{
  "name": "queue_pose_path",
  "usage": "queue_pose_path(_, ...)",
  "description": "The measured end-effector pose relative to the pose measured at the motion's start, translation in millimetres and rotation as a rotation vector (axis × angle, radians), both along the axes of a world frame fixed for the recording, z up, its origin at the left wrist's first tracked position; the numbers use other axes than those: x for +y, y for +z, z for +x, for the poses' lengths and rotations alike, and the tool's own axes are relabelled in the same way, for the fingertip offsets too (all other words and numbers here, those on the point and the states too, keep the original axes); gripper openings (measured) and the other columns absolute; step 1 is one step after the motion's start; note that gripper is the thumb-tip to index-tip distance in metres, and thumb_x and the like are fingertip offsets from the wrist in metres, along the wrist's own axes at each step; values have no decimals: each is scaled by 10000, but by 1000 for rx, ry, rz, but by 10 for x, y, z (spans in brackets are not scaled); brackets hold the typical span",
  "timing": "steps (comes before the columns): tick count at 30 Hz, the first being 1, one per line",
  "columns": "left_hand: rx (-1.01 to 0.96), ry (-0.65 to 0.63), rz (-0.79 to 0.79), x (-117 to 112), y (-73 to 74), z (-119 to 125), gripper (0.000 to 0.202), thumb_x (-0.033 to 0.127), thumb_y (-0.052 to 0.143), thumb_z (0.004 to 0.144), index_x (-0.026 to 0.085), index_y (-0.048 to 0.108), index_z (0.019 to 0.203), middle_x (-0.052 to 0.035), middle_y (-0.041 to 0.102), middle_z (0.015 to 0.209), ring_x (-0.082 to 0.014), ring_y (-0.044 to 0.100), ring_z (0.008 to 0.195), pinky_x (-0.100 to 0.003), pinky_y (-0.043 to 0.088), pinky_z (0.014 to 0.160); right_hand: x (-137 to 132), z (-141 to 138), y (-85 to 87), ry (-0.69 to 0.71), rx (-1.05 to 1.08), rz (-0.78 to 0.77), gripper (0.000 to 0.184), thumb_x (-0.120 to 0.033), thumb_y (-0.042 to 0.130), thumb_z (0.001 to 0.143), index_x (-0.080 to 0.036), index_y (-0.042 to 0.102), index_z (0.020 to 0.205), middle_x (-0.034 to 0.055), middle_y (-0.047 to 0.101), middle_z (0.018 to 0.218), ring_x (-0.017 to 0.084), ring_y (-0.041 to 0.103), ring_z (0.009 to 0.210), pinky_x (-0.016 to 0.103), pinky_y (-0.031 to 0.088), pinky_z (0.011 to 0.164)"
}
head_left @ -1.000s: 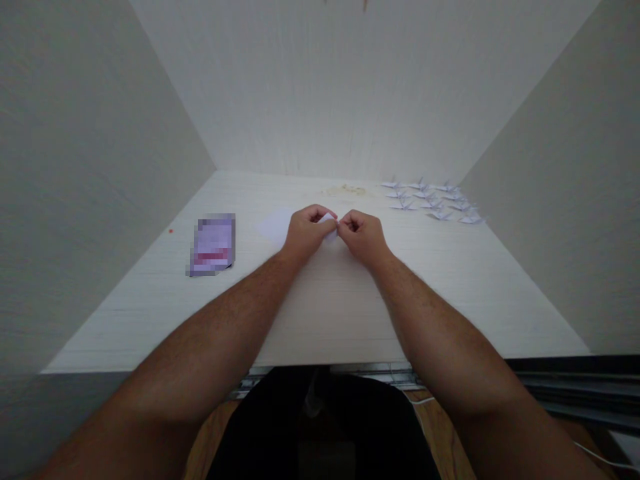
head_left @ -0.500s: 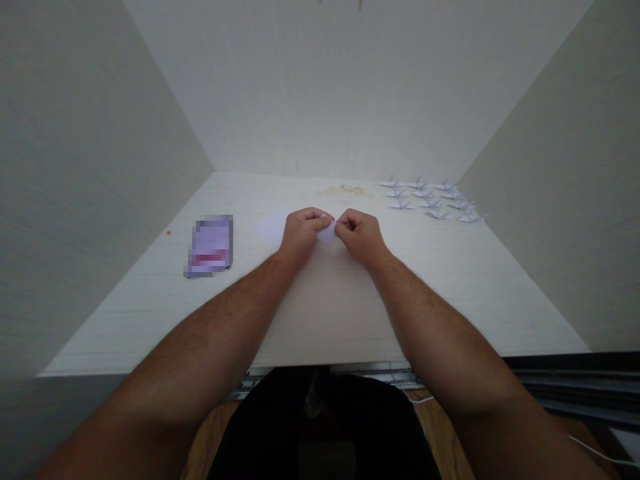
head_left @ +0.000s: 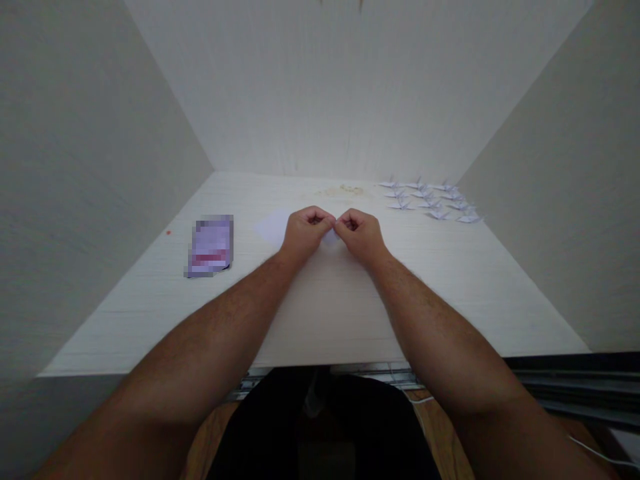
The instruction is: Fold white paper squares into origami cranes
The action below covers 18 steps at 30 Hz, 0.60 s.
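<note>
My left hand [head_left: 304, 231] and my right hand [head_left: 361, 233] meet knuckle to knuckle at the middle of the white desk [head_left: 320, 313]. Both are curled, pinching a small folded piece of white paper [head_left: 331, 235] between their fingertips. Only a sliver of that paper shows between the hands. A flat white paper sheet [head_left: 270, 225] lies on the desk just left of my left hand.
Several small folded paper cranes [head_left: 430, 199] stand in rows at the back right. A purple packet [head_left: 211, 245] lies on the left, with a tiny red speck [head_left: 169, 233] beyond it. A faint stain [head_left: 345, 191] marks the back. Walls enclose the desk on three sides.
The hands have drawn closer together, hiding more of the small folded paper. They stay at the same spot on the desk.
</note>
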<state>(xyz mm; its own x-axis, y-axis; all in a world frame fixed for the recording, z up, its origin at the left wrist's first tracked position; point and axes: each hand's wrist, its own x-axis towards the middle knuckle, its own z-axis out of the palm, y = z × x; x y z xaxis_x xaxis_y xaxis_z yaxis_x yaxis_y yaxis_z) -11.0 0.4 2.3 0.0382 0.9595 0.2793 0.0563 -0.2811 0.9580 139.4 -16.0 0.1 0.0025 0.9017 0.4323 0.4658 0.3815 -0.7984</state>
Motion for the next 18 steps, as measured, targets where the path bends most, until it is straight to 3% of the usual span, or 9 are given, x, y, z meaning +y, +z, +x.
queue_pose_path(6,-12,51,-10,-2,-2,29,63,210,710,687,169,676,654,8,633,621,-108,516,599,-252,397,603,30,2,-15,52,28,-23,183,-333,630,795,-192,606,681,-16,587,624,123,489,597,277,364,591)
queue_pose_path(12,-75,70,-89,6,0,25,65,219,708,675,174,667,654,12,607,599,-107,486,560,-250,370,555,33,6,40,88,42,-99,95,-236,636,760,-172,706,767,13,700,712,128,564,618,279,441,630)
queue_pose_path(18,-47,128,-62,26,9,-8,72,236,701,684,177,669,656,6,608,605,-113,492,567,-255,377,556,54,15,28,133,84,-134,272,-119,561,720,-189,763,888,28,762,823,151,649,710,293,497,687)
